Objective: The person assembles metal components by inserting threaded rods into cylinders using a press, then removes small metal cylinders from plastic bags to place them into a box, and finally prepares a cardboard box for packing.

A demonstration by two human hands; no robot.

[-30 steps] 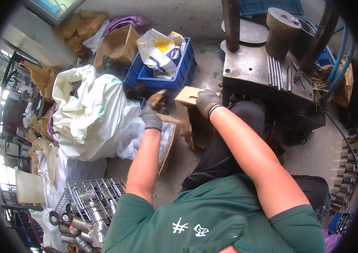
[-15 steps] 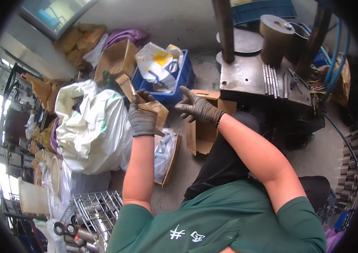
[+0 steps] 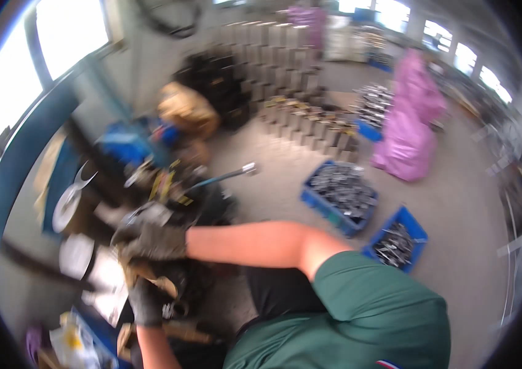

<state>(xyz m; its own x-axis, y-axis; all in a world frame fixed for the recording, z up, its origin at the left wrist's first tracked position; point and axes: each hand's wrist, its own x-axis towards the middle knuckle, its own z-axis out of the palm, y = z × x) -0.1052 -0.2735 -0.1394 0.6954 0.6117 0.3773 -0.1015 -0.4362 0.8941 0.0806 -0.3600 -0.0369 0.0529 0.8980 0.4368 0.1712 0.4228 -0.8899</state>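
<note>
Both my hands wear grey work gloves and are smeared by motion beside the press table at the left. My right hand (image 3: 153, 241) reaches across from the right, its fingers blurred; I cannot tell how they are set. Just below it is my left hand (image 3: 145, 302), which seems closed on a piece of brown cardboard (image 3: 130, 275) between the two hands. A pale, shiny metal plate (image 3: 106, 289) lies left of the hands. Beyond the right hand is a blurred greyish bundle (image 3: 150, 214).
A blue crate (image 3: 328, 212) of small metal parts and a blue bin (image 3: 418, 237) of more parts stand right on the floor. Behind them are stacked metal cylinders (image 3: 304, 126) and a pink sack (image 3: 405, 129). A blue hose with a metal end (image 3: 227, 177) juts out.
My view has swung to the right, away from the white sack. My hands, earlier apart with the right one spread, are now close together by the press table.
</note>
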